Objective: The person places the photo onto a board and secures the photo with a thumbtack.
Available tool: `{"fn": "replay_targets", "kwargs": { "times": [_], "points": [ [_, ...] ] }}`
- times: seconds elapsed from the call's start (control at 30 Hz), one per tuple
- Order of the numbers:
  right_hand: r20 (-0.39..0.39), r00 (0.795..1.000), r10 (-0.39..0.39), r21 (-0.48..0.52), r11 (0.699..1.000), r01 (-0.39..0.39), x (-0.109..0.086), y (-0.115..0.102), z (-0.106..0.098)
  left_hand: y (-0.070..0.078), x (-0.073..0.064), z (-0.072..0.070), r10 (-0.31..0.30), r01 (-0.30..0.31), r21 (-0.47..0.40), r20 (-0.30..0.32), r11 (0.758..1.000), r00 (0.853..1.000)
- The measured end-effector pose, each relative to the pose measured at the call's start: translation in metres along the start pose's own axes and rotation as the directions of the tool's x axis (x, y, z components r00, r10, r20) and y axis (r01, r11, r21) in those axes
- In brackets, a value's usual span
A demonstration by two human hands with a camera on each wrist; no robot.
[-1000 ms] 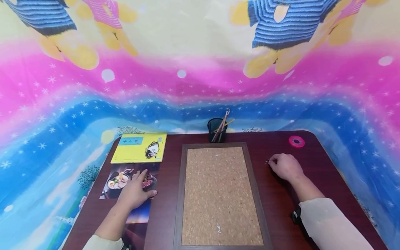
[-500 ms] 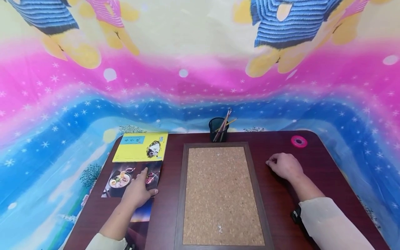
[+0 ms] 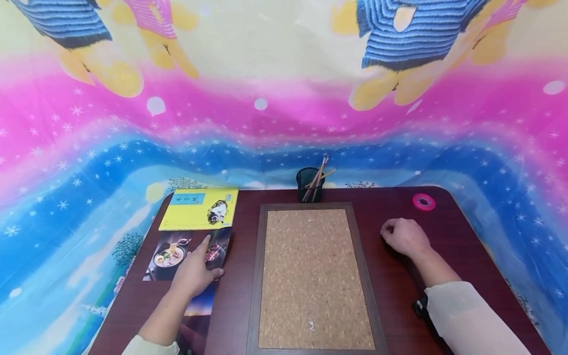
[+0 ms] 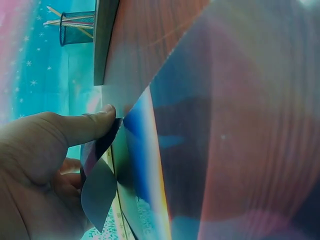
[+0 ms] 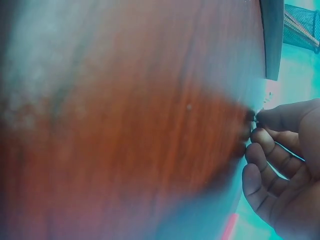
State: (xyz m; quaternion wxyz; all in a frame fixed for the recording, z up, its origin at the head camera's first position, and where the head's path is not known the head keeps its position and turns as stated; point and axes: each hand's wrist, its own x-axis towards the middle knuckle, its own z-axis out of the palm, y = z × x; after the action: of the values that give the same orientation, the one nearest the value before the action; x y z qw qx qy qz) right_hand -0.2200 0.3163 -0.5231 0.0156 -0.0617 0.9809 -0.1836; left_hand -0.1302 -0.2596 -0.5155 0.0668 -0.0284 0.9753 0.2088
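My left hand [image 3: 193,275] is at the glossy food picture [image 3: 166,256] on the left of the table. Its thumb and fingers pinch the right edge, and the sheet [image 4: 98,195] bends up there in the left wrist view. Underneath, toward me, lies another dark glossy picture with a blue glow [image 3: 201,303]. On the right, my right hand [image 3: 406,237] rests low at the tabletop with curled fingers. Between its thumb and index fingertip is a tiny shiny thing [image 5: 255,118], mostly hidden; I cannot tell its kind.
A framed cork board [image 3: 315,276] lies between the hands, with small whitish bits at its top and bottom. A yellow book [image 3: 197,209] lies at the back left, a mesh pencil cup [image 3: 306,185] behind the board, and a pink tape roll [image 3: 423,201] at the back right.
The left fingers have closed on the picture's right edge, which has lifted and bent upward. The right hand has barely moved; the dark bit that showed at its fingertips is hidden in the head view.
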Motion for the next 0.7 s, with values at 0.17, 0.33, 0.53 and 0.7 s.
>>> {"fn": "replay_targets", "kwargs": {
  "times": [0.17,0.33,0.53,0.7],
  "points": [
    [-0.003,1.0,0.009,0.01,1.0,-0.009,0.0,0.003,-0.001,0.002,-0.001,-0.002,0.005,-0.006,-0.014,-0.012,1.0,1.0],
    [-0.013,1.0,0.017,0.026,1.0,-0.016,-0.003,0.005,-0.002,0.004,-0.001,-0.004,0.01,-0.011,-0.024,-0.022,1.0,1.0],
    [-0.053,0.998,0.018,0.044,0.999,-0.016,-0.007,0.008,-0.003,0.009,-0.001,-0.008,0.031,-0.032,-0.045,-0.034,0.998,0.999],
    [-0.078,0.996,0.031,0.061,0.998,-0.026,-0.011,0.01,-0.005,0.015,0.0,-0.009,0.037,-0.039,-0.061,-0.027,0.997,0.999]
  ]
}}
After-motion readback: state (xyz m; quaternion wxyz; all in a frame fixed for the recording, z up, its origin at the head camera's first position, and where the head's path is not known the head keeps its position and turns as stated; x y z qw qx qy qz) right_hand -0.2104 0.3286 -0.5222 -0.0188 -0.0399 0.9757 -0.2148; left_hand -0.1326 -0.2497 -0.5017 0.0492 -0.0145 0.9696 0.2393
